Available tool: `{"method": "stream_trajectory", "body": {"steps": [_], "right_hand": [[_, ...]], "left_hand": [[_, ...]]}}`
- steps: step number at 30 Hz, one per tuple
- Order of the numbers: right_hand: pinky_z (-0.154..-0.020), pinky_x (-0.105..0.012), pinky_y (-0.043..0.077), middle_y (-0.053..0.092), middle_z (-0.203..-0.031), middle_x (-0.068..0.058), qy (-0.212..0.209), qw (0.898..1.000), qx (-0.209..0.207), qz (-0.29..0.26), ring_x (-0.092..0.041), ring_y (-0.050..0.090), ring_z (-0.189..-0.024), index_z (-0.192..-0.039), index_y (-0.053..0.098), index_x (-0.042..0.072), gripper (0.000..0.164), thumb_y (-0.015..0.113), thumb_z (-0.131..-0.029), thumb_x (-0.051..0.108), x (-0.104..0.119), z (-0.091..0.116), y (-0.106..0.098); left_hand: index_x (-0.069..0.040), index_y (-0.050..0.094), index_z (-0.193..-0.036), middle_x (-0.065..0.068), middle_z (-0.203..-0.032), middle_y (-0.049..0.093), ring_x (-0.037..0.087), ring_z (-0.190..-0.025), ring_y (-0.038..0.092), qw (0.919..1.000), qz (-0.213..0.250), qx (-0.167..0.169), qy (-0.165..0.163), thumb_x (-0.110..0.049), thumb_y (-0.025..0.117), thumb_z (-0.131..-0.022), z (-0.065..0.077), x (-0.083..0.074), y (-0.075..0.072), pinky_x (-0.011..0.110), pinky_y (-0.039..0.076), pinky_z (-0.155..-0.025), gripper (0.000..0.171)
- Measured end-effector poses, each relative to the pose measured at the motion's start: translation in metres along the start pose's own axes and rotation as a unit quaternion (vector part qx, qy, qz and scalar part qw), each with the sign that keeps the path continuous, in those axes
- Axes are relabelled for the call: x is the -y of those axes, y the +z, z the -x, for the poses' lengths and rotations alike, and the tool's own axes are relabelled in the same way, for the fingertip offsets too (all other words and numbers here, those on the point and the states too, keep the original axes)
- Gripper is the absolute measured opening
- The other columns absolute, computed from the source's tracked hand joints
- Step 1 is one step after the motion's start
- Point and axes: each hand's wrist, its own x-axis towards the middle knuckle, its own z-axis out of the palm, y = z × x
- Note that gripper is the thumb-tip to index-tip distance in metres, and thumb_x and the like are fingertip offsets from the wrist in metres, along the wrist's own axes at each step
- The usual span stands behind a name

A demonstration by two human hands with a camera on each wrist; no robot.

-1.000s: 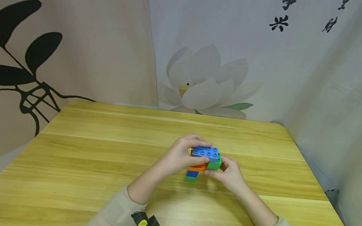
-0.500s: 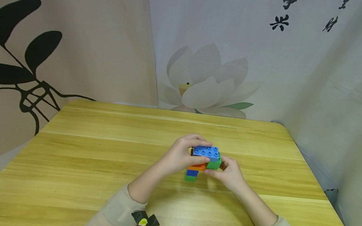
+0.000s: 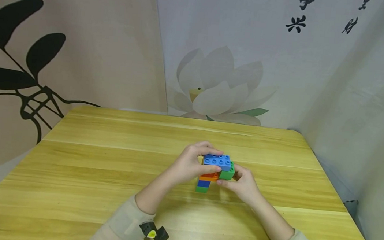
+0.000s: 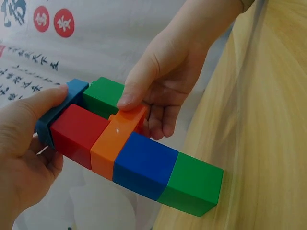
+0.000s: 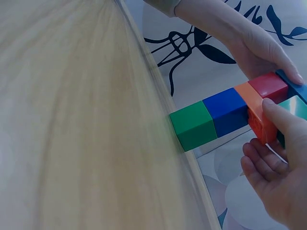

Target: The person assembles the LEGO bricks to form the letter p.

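Note:
A tower of toy building bricks stands upright between the hands. From the bottom it runs green brick, dark blue brick, orange brick, red brick. Across the top lies a light blue brick with studs; my left hand pinches it between thumb and fingers. A second green brick sits beside the red one, under the light blue brick. My right hand grips the orange brick's end next to that green brick, thumb on its near side. Whether the tower's base touches the table cannot be told.
The wooden table spreads around the hands. Behind it hangs a pale cloth printed with leaves, a lotus and characters. A black device is strapped at the left sleeve.
My left hand and the light blue brick have shifted very slightly to the left. The right hand and the lower bricks look the same.

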Motion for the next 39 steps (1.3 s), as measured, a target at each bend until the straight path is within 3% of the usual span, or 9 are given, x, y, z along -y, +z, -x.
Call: {"method": "stream_trajectory", "body": {"steps": [4,16,39], "right_hand": [[-0.091,-0.039,0.047,0.068,-0.111,-0.006,0.003,1.0,-0.003,0.005,-0.02,0.062,-0.103,-0.119,0.063,0.002,0.043,0.078,-0.08,0.01,0.0,-0.0002,-0.0003],[-0.092,-0.046,0.045,0.068,-0.11,-0.006,-0.005,1.0,-0.003,0.005,-0.019,0.062,-0.103,-0.118,0.064,0.002,0.042,0.078,-0.08,0.009,0.0027,0.0005,-0.0011],[-0.089,-0.039,0.048,0.068,-0.11,-0.007,-0.008,1.0,-0.006,0.008,-0.019,0.062,-0.101,-0.118,0.064,0.002,0.043,0.079,-0.079,0.01,0.0058,0.0008,0.0012]], "left_hand": [[-0.009,0.07,-0.116,-0.01,-0.099,0.057,0.01,-0.091,0.052,0.9998,-0.007,0.001,0.017,-0.017,0.079,-0.08,-0.0001,0.0009,0.0002,0.033,0.052,-0.071,0.038],[-0.008,0.071,-0.113,-0.011,-0.096,0.058,0.008,-0.094,0.049,0.9983,-0.021,-0.003,0.054,-0.016,0.079,-0.079,-0.0016,0.0047,0.0025,0.029,0.05,-0.078,0.036],[-0.01,0.07,-0.115,-0.01,-0.096,0.056,0.009,-0.095,0.048,0.9988,-0.032,-0.003,0.037,-0.018,0.078,-0.081,0.0021,0.0029,0.0008,0.027,0.048,-0.077,0.036]]}}
